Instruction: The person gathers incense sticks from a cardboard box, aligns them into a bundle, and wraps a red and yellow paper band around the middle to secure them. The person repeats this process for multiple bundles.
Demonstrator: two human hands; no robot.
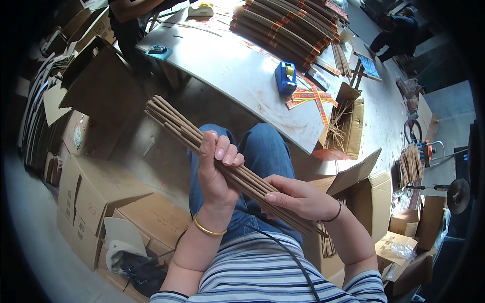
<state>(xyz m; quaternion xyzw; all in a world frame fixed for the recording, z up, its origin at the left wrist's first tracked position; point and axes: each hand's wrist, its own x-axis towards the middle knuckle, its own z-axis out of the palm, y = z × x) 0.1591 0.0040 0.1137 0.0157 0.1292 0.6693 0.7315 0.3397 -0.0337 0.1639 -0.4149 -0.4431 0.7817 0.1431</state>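
A bundle of long thin brown incense sticks (247, 183) lies slantwise over my lap, its far-left ends slightly uneven. My left hand (216, 166) is wrapped round the middle of the bundle, thumb pointing up along it. Nearer its lower right end, my right hand (285, 196) grips the same sticks, with the thumb on top and the fingers mostly hidden beneath. The lower right ends pass under my right wrist. Just beyond my knees stands the white table (227, 70).
On the table are stacked stick bundles with red-yellow bands (288, 30), a blue tape dispenser (286, 78) and red-yellow paper strips (316, 98). Cardboard boxes stand at left (101, 192) and right (371, 202). A box of loose sticks (348, 126) adjoins the table. Two other people are farther off.
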